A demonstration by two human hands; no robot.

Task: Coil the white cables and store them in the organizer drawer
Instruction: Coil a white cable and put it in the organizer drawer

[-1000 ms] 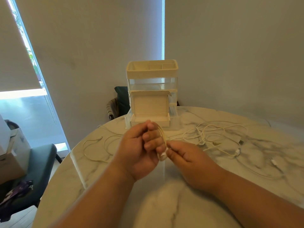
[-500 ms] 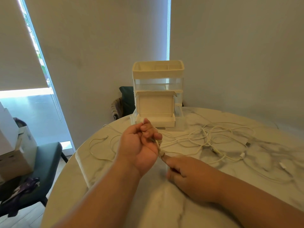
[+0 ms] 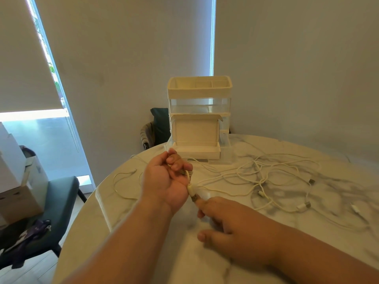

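1. Nearest of all: right hand [image 3: 231, 224]. Sits low over the table [image 3: 127, 253] and looks blurry. Puts one fingertip [image 3: 200, 202] right up against a plug [image 3: 193, 195]. Cannot tell if pinching the plug or only touching it.
2. Just past that: left hand [image 3: 166, 181]. Faces palm up, with fingers curled tight round a small bundle of white cable [image 3: 189, 174]. Lets the plug end poke out under the fist, toward the right hand.
3. Step in hand, by the look of it: finishing off one coil, with only the last short end left to wrap or tuck in.
4. Off to the right of both hands: loose white cables [image 3: 266, 177]. Lie in a messy heap on the table, not coiled at all. To the left of the left hand: one more thin cable [image 3: 123, 181], loose too.
5. Farthest away, straight past the left hand: organizer [image 3: 200, 93]. Has an open white box [image 3: 195, 133] standing in front. Cannot tell if a drawer is pulled out.
6. Next move, most likely: tuck the plug end in snug so the loops do not spring open. Keep a firm squeeze with the left hand. Then reach forward to the organizer. Plenty of cables left, so likely early in the job.
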